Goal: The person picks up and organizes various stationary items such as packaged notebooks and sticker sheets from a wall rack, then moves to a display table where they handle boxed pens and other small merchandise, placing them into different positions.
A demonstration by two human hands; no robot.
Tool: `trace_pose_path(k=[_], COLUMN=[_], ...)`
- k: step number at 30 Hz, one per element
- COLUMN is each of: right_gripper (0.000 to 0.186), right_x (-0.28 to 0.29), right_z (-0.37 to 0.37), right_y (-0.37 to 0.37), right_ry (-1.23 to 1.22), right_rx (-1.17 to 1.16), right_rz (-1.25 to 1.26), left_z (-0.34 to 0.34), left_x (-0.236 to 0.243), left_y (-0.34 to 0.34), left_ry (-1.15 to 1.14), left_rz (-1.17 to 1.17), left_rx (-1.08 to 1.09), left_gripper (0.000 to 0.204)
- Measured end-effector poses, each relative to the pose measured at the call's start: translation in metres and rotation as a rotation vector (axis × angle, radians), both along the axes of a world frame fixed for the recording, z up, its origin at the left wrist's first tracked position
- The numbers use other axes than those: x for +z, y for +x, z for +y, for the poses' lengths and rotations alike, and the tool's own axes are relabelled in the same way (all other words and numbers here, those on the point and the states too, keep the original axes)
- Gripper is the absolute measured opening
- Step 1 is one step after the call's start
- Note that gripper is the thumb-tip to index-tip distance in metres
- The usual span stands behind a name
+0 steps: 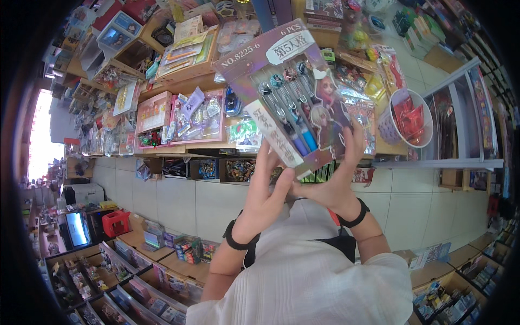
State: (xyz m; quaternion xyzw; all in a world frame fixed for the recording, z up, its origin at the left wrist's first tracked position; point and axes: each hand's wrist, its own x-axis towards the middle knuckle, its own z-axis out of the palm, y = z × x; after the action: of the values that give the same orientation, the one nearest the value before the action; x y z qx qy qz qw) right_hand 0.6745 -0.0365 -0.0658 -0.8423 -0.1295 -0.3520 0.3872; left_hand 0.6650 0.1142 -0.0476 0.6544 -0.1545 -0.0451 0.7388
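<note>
A purple display box of pens (254, 81) is held up tilted in front of me, over the edge of a goods-covered table. Several pens with round toppers show through its front, beside a printed cartoon figure with long pink hair. My left hand (266, 189) grips the box's lower left corner, thumb toward the bottom edge. At the lower right side, my right hand (340, 181) closes on the box, its fingers up along the edge. Parts of both hands' fingers are hidden behind the box. Each wrist wears a black band.
On the table stand a pink tray of small packets (208, 116), a wooden box of stationery (189, 65) and a white bucket with red packets (411, 122). Bins of small goods line the table's underside. Shelves with compartments (130, 281) and a red container (115, 223) are behind me.
</note>
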Motion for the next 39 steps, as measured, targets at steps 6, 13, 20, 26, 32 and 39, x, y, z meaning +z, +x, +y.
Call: trace_pose_path(k=[6, 13, 20, 26, 32, 39], right_gripper=[0.109, 0.107, 0.107, 0.108, 0.117, 0.108], right_x=[-0.009, -0.024, -0.021, -0.025, -0.015, -0.027], right_z=[-0.001, -0.006, -0.009, -0.007, -0.004, -0.005], right_y=[-0.020, -0.019, -0.017, -0.012, -0.019, -0.013], right_ry=[-0.051, -0.021, -0.049, -0.032, -0.093, -0.024], right_rx=[-0.039, -0.009, 0.006, 0.025, 0.035, 0.005], right_rz=[-0.275, -0.336, -0.338, -0.320, -0.186, -0.318], left_z=[-0.003, -0.005, -0.001, 0.001, 0.002, 0.000], left_x=[-0.002, -0.009, -0.010, -0.009, -0.011, -0.009], left_y=[-0.019, -0.026, -0.024, -0.019, -0.021, -0.020], left_ry=[-0.032, -0.090, -0.064, -0.029, -0.049, -0.043], left_rz=[-0.018, -0.057, -0.060, -0.077, -0.059, -0.071], left_rx=[0.023, 0.017, 0.012, 0.008, 0.054, 0.028], left_gripper=[0.057, 0.059, 0.059, 0.060, 0.059, 0.059])
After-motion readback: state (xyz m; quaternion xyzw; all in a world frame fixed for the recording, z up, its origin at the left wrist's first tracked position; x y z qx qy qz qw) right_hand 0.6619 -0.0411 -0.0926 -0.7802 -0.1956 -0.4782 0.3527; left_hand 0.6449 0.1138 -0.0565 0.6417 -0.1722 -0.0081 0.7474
